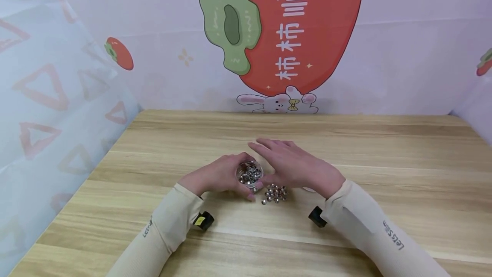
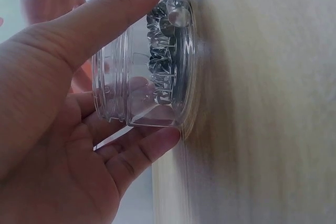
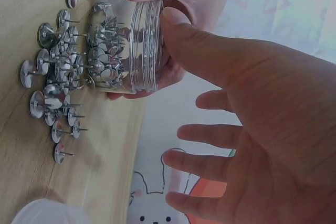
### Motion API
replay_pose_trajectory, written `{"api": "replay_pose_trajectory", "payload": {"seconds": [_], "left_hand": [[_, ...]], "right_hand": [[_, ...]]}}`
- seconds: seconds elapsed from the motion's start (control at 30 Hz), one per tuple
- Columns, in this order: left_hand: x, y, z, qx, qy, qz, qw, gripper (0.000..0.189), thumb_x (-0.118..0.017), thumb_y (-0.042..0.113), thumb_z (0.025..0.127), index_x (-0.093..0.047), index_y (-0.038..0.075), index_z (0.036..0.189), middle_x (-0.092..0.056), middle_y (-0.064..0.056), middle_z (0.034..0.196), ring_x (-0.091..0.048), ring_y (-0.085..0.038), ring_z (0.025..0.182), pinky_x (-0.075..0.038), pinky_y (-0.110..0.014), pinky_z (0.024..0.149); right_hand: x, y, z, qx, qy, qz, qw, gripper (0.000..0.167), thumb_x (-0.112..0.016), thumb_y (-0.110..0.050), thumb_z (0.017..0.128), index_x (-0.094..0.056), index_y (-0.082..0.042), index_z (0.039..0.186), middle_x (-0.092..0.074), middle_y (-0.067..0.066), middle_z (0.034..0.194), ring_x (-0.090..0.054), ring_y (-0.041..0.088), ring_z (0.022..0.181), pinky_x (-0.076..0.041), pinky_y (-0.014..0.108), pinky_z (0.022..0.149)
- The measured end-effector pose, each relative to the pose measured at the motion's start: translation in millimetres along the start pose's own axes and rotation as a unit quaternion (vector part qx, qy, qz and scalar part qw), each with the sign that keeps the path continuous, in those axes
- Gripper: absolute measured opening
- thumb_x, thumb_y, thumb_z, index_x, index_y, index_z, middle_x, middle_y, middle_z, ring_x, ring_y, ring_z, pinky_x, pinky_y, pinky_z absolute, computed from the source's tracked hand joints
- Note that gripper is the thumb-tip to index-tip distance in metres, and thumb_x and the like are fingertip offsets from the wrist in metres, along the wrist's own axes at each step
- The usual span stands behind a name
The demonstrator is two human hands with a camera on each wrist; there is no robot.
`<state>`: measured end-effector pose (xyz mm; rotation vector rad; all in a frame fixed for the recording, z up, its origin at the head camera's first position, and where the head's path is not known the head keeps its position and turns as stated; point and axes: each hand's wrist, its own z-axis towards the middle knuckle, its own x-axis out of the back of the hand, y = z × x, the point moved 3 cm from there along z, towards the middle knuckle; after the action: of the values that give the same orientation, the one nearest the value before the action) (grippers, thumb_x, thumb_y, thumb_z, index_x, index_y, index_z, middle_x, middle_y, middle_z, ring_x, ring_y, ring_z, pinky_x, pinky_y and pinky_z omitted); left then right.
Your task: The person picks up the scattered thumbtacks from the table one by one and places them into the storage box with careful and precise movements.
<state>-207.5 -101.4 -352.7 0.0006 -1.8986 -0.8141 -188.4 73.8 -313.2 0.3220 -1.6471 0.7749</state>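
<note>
My left hand [image 1: 221, 175] grips a clear plastic jar [image 2: 137, 56] from its left side, fingers and thumb curved around the wall. The jar stands upright on the table without a lid on it, and silver thumbtacks [image 1: 250, 175] lie inside. A loose pile of thumbtacks [image 3: 58, 66] sits on the wood beside the jar. Over that pile, my right hand [image 1: 294, 166] is held with its fingers spread and relaxed, holding nothing. Its thumb [image 3: 181, 22] is at the jar's rim; whether it touches I cannot tell.
A translucent round lid [image 3: 50, 214] lies on the wooden table [image 1: 403, 191], mostly hidden by my right wrist in the head view. Patterned cloth [image 1: 165, 72] rises behind the table's far edge and along its left side.
</note>
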Motion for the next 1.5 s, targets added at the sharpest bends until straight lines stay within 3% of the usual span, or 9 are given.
{"api": "replay_pose_trajectory", "payload": {"seconds": [0.13,0.4,0.57,0.73,0.9,1.07,1.4,1.5], "left_hand": [[-1.8,-0.5,-0.8,0.000,0.002,-0.005,1.0000,0.085,-0.092,0.043,0.058,-0.051,0.020,0.129,-0.063,0.000,0.120,-0.058,-0.016,0.110,-0.047,-0.038,0.099],[-10.6,-2.9,-4.8,0.010,-0.008,-0.023,0.9997,0.085,-0.092,0.038,0.059,-0.051,0.019,0.131,-0.061,-0.004,0.126,-0.057,-0.020,0.115,-0.045,-0.041,0.104],[-9.3,-2.7,-4.8,0.016,-0.005,-0.007,0.9998,0.088,-0.092,0.040,0.058,-0.050,0.018,0.133,-0.061,-0.005,0.128,-0.056,-0.022,0.118,-0.044,-0.043,0.105],[-5.7,-0.9,-5.5,0.014,0.000,0.001,0.9999,0.088,-0.092,0.039,0.059,-0.050,0.017,0.133,-0.061,-0.005,0.128,-0.057,-0.023,0.118,-0.044,-0.043,0.105],[-3.9,0.5,-6.1,0.016,0.000,0.000,0.9999,0.087,-0.092,0.038,0.059,-0.050,0.018,0.132,-0.061,-0.004,0.127,-0.056,-0.022,0.117,-0.044,-0.042,0.105],[-3.0,1.5,-5.2,0.010,0.001,0.006,0.9999,0.086,-0.092,0.039,0.060,-0.050,0.018,0.132,-0.061,-0.004,0.127,-0.056,-0.021,0.118,-0.044,-0.042,0.106],[-0.5,1.6,-4.5,0.011,0.005,0.010,0.9999,0.088,-0.092,0.040,0.059,-0.050,0.018,0.133,-0.061,-0.003,0.127,-0.056,-0.021,0.119,-0.044,-0.041,0.106],[-0.1,2.7,-3.5,0.009,0.002,0.007,0.9999,0.088,-0.092,0.040,0.060,-0.049,0.018,0.134,-0.061,-0.004,0.128,-0.056,-0.021,0.119,-0.044,-0.041,0.106]], "right_hand": [[0.0,5.2,-3.2,-0.033,-0.011,0.005,0.9994,0.085,-0.077,-0.045,0.079,-0.038,-0.018,0.150,-0.046,0.006,0.149,-0.043,0.027,0.138,-0.033,0.053,0.114],[-6.1,17.3,-18.5,-0.063,-0.023,0.016,0.9976,0.069,-0.078,-0.037,0.081,-0.051,-0.017,0.141,-0.056,0.007,0.139,-0.054,0.028,0.125,-0.044,0.050,0.105],[-8.4,19.4,-19.4,-0.057,-0.034,0.022,0.9976,0.033,-0.076,-0.020,0.084,-0.069,-0.013,0.115,-0.068,0.003,0.112,-0.063,0.018,0.098,-0.053,0.040,0.092],[-9.8,18.8,-17.0,-0.050,-0.040,0.008,0.9979,0.009,-0.072,-0.007,0.083,-0.070,-0.013,0.090,-0.065,-0.002,0.085,-0.054,0.012,0.075,-0.049,0.030,0.072],[-15.2,21.6,-14.3,-0.051,-0.044,-0.015,0.9976,0.015,-0.067,-0.001,0.084,-0.067,-0.014,0.077,-0.058,-0.005,0.070,-0.050,0.012,0.064,-0.044,0.026,0.062],[-18.0,25.7,-12.7,-0.053,-0.039,-0.034,0.9973,0.018,-0.066,0.001,0.084,-0.069,-0.015,0.075,-0.059,-0.007,0.067,-0.051,0.011,0.060,-0.044,0.025,0.059],[-14.1,24.0,-11.6,-0.048,-0.037,-0.042,0.9972,0.016,-0.067,-0.005,0.085,-0.067,-0.016,0.075,-0.056,-0.008,0.064,-0.050,0.010,0.057,-0.042,0.024,0.057],[-9.6,23.5,-11.6,-0.051,-0.028,-0.052,0.9970,0.013,-0.067,-0.009,0.086,-0.067,-0.017,0.076,-0.056,-0.008,0.065,-0.050,0.010,0.059,-0.043,0.028,0.064]]}}
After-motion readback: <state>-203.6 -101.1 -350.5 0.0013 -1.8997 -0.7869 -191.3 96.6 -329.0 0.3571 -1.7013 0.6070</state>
